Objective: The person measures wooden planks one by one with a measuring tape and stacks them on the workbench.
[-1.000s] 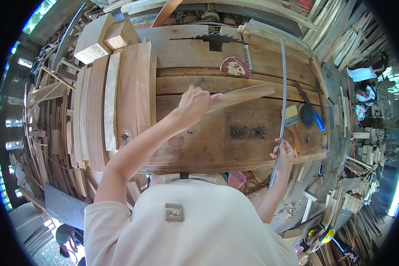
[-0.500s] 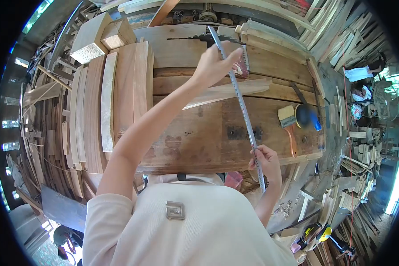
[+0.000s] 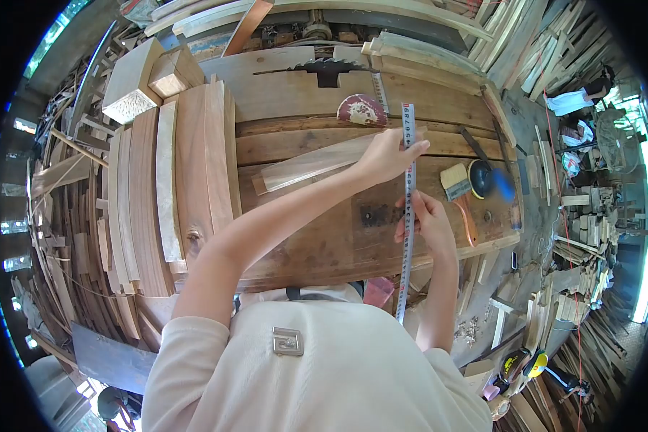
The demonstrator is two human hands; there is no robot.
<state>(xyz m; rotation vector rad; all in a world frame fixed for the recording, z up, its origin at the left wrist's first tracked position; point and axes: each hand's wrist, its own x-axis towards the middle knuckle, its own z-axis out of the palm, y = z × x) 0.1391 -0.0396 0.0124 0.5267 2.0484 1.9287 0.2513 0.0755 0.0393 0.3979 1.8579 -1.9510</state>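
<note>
A long, narrow tape measure [image 3: 408, 237] with printed numbers runs from above the bench down past its front edge. My left hand [image 3: 389, 155] is closed on it near the far end, thumb at its edge. Lower down, my right hand [image 3: 430, 219] grips the same strip with bent fingers. Beneath my left wrist lies a thin, pale wooden piece [image 3: 295, 169], partly covered by the arm. Just beyond my left hand is a worn red half-disc [image 3: 361, 110] on the wooden bench [image 3: 309, 241]; a short ruler-like strip [image 3: 379, 92] is beside it.
A toothed circular saw blade [image 3: 338, 66] rises through the bench's far side. Boards [image 3: 147, 194] and square blocks [image 3: 133, 79] are stacked at left. A brush [image 3: 464, 209], a round dark tin [image 3: 479, 176] and a blurred blue thing [image 3: 504, 186] sit at right. Other people are in the background.
The tape measure's far end has come back from the saw blade, and its numbered face shows more plainly. My left hand moved right and nearer; my right hand moved up along the bench.
</note>
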